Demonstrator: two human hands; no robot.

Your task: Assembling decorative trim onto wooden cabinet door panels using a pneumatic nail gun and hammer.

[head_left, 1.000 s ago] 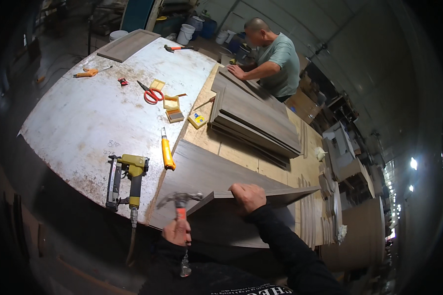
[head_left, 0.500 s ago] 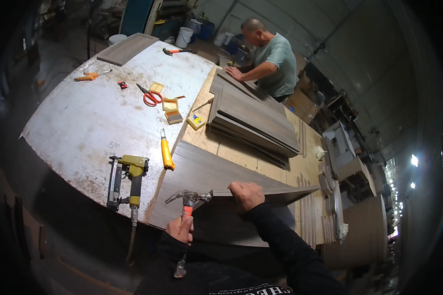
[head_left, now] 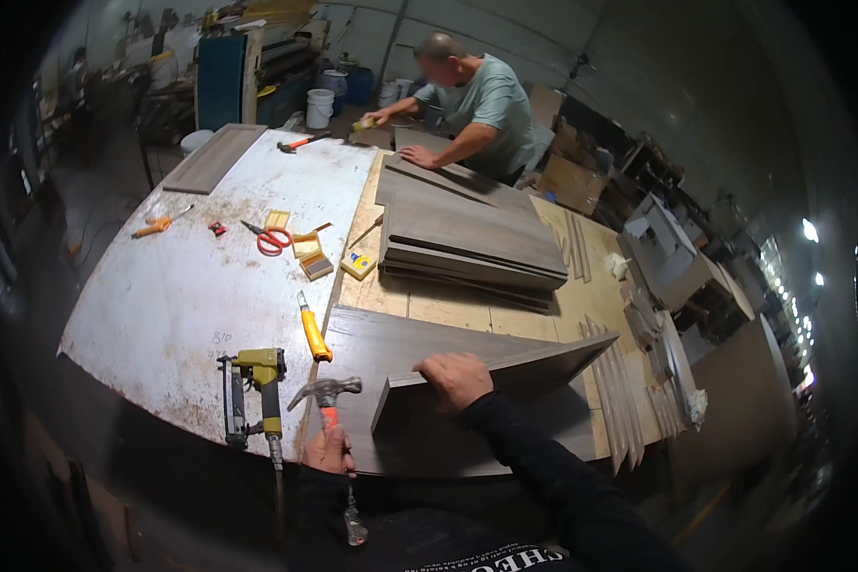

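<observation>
My left hand [head_left: 327,450] is closed round the handle of a claw hammer [head_left: 328,393], its metal head pointing up and apart from the wood. My right hand [head_left: 459,379] grips the top edge of a grey wood-grain panel [head_left: 543,361], which stands tilted on its edge. Beneath it a wider grey board [head_left: 362,336] lies flat along the table's near side. Left of the hammer is a yellow-green pneumatic nail gun [head_left: 259,381] with a hose. A yellow utility knife [head_left: 312,329] rests just beyond the hammer head.
Ahead is a stack of grey panels [head_left: 467,224], where a co-worker [head_left: 491,105] leans in. Red-handled scissors [head_left: 275,241], small yellow boxes [head_left: 310,250] and another hammer [head_left: 305,141] lie on the white tabletop [head_left: 153,315]. Thin wood strips [head_left: 612,400] lie at right.
The hammer head has come away from the panel's left end. My right hand still holds the panel, now tilted differently. The co-worker has reached one hand out to the left with a yellowish thing.
</observation>
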